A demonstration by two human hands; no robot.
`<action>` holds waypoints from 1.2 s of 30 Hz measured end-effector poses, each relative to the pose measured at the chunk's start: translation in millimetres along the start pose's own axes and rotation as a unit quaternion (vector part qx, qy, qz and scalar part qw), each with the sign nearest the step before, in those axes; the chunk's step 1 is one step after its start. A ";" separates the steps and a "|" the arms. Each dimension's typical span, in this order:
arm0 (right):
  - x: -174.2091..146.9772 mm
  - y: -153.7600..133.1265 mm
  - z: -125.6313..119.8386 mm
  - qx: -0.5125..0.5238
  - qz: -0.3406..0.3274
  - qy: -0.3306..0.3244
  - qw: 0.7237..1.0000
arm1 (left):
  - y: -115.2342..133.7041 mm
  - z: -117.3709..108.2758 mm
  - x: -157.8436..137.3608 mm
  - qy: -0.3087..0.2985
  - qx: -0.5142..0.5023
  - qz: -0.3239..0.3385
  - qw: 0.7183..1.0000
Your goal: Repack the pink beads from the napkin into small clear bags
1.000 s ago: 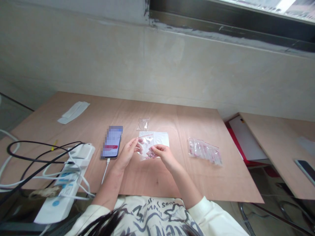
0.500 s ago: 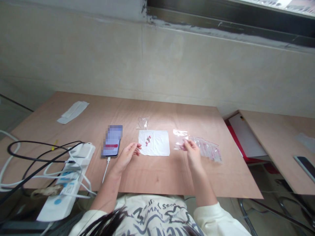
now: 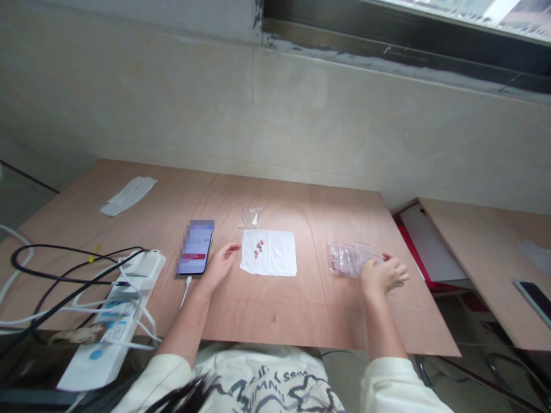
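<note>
My left hand rests just left of a white sheet, fingers loosely stretched toward its edge, with nothing visible in them. On the sheet's left half lie several small pink-and-dark pieces, too small to name. Farther right, my right hand has its fingers bent around the right end of a stack of clear zip bags with pinkish strips. That end of the stack is hidden by the hand. A single clear bag lies flat behind the sheet.
A phone on a white cable lies left of my left hand. A power strip with tangled cords covers the table's left front. Folded white paper lies at the back left. Another table with a phone stands at the right.
My right hand has moved right, from a bag beside the sheet to the far end of the bag stack. That separate bag no longer lies apart. My left hand's fingers have straightened, shifting slightly left.
</note>
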State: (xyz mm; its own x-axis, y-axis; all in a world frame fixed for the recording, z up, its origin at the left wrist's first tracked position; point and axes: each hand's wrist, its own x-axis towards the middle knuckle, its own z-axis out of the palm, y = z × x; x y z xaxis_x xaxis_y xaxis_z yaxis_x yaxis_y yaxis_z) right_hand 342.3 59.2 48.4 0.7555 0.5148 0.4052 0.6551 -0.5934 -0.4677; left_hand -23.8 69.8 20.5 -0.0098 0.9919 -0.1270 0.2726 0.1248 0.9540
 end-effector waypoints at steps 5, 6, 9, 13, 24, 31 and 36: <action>-28.3 -34.8 -3.4 0.146 -0.100 -0.126 0.976 | 3.9 13.0 53.7 0.061 0.100 0.098 0.988; -36.5 -40.4 -0.4 0.182 -0.100 -0.167 0.964 | 5.1 17.0 63.8 0.064 0.104 0.109 0.987; -60.2 -51.7 11.5 0.276 -0.067 -0.276 0.918 | 5.6 27.5 87.1 0.066 0.123 0.130 0.982; -78.1 -55.6 22.4 0.331 -0.015 -0.361 0.872 | 2.0 31.7 100.8 0.079 0.154 0.134 0.976; -79.2 -91.3 2.0 0.450 0.111 -0.545 0.699 | 49.0 20.6 51.0 0.034 0.124 0.188 0.974; -105.6 -117.8 -34.0 0.479 0.081 -0.647 0.588 | 72.7 27.7 -26.1 -0.163 0.133 0.221 0.952; -131.3 -109.4 -44.6 0.434 -0.044 -0.642 0.631 | 82.8 18.3 -40.6 -0.173 0.114 0.149 0.967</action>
State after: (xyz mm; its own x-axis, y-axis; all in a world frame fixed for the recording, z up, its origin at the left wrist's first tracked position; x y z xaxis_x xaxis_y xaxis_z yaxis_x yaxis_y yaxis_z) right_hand 171.4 29.0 81.5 -0.2711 0.9297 -0.2493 0.0260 -0.2519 -0.9674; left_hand 16.8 39.4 99.6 0.4141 0.9099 0.0230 0.4192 -0.2131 0.8825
